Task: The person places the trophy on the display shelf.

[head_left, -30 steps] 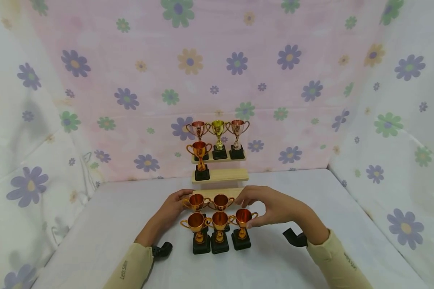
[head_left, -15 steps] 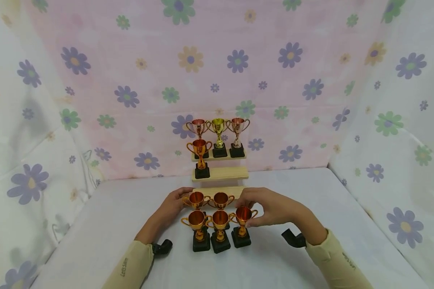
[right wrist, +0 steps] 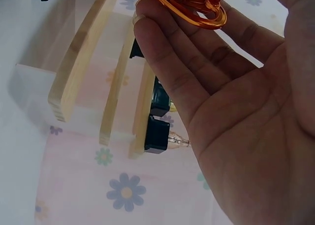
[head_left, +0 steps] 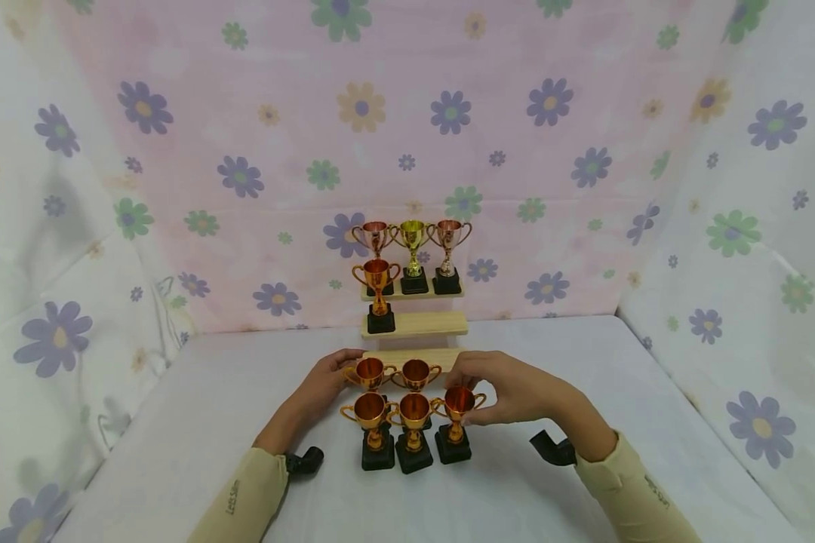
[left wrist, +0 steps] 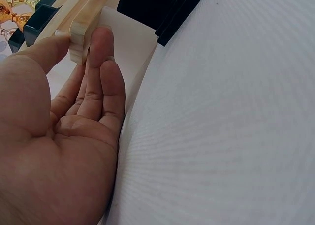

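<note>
In the head view, my right hand (head_left: 516, 386) grips the front right orange-gold trophy (head_left: 459, 404) by its cup, thumb in front and fingers behind. Its black base is at the table. Two similar trophies, the front left one (head_left: 370, 411) and the front middle one (head_left: 415, 411), stand beside it, with two more behind them. My left hand (head_left: 319, 388) is at the left end of the lowest board of a tiered wooden shelf (head_left: 414, 324). The left wrist view shows its thumb and fingers pinching the board end (left wrist: 84, 35).
On the middle board stands one orange-gold trophy (head_left: 376, 279), at its left end. The top board carries a yellow-gold trophy (head_left: 413, 237) between two pinkish ones. White cloth (head_left: 550, 498) covers the table, and a flowered curtain (head_left: 278, 151) hangs behind.
The front middle trophy has turned slightly on its base. Both hands keep about the same places, and the head view has shifted a little.
</note>
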`<state>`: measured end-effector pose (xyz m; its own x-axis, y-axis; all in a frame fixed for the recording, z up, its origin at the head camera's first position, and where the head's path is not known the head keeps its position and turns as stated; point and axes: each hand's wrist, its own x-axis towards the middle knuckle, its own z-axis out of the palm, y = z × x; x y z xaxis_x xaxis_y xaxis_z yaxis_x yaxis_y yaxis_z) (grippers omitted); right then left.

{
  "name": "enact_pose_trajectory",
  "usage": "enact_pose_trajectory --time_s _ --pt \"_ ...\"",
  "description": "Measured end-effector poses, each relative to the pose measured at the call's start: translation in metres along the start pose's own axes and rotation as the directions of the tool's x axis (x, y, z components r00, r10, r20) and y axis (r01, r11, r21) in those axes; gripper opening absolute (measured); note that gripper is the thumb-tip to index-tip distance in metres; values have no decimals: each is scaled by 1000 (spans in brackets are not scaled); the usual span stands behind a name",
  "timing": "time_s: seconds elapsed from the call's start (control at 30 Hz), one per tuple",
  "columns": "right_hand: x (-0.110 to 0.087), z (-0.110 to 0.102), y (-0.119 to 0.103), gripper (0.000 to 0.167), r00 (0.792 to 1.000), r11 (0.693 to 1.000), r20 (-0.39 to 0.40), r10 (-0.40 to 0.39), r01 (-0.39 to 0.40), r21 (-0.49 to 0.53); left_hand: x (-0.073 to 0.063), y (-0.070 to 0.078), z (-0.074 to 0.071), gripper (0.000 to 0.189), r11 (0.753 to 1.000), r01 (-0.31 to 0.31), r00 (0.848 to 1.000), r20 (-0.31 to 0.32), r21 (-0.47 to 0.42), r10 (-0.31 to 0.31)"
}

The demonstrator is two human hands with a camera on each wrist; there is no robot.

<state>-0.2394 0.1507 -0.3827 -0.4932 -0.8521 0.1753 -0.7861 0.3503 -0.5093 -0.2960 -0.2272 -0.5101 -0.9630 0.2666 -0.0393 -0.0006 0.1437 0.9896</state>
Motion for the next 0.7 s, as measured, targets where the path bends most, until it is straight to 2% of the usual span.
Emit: enact_pose_trajectory --time_s 0.13,0.37,0.7 --pt "-1 -1 -2 41 1000 1000 -7 4 -4 3 -1 -1 0 46 1000 5 1000 -17 11 -5" --pt "-7 0 -3 43 1000 1000 -3 19 -19 9 -5 -5 3 46 1000 23 1000 -11 22 -23" --pt "-11 -12 -4 40 998 1000 -64 -3 3 -3 0 0 3 45 999 13 1000 -27 41 -11"
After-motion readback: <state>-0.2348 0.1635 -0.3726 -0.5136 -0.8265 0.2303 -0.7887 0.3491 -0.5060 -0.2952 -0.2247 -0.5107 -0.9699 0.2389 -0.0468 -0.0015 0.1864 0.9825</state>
